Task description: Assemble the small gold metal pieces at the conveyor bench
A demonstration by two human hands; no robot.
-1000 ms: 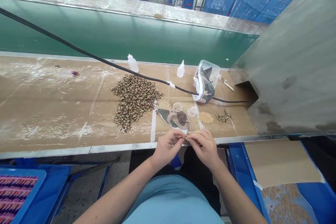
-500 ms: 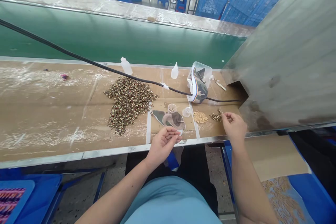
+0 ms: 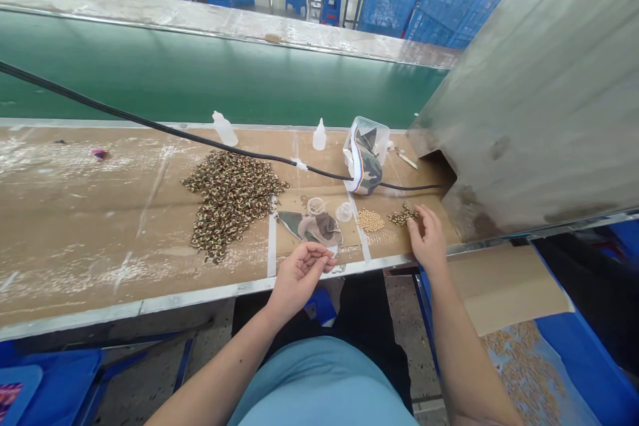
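Right of centre in the frame, our right hand point(image 3: 430, 239) is just beside a small cluster of patterned pieces point(image 3: 401, 216), thumb and forefinger parted by a narrow gap; we cannot tell whether a fingertip touches any piece. The parted fingers probably suit such small bits, which lie loosely enough to be picked singly. At lower centre, our left hand point(image 3: 298, 276) is near the front edge of the bench point(image 3: 74, 226), its fingers curled and the thumb drawn close to their tips. We cannot make out whether something tiny is pinched there; the spot in front of our body seems a convenient meeting point for both hands. Between the hands and a little higher, tan beads point(image 3: 370, 220) lie in a patch beside the cluster, likely so that both supplies sit within easy reach. Just beyond the left hand, a camouflage cloth point(image 3: 312, 229) lies flat, with a small clear cup point(image 3: 344, 212) near its right end. Left of centre spreads a large heap point(image 3: 229, 196) of similar patterned pieces, set well apart from the cluster, perhaps to avoid mixing the two. Higher up, a white squeeze bottle point(image 3: 319, 136) stands upright near the bench's far edge, seemingly out of our hands' way.
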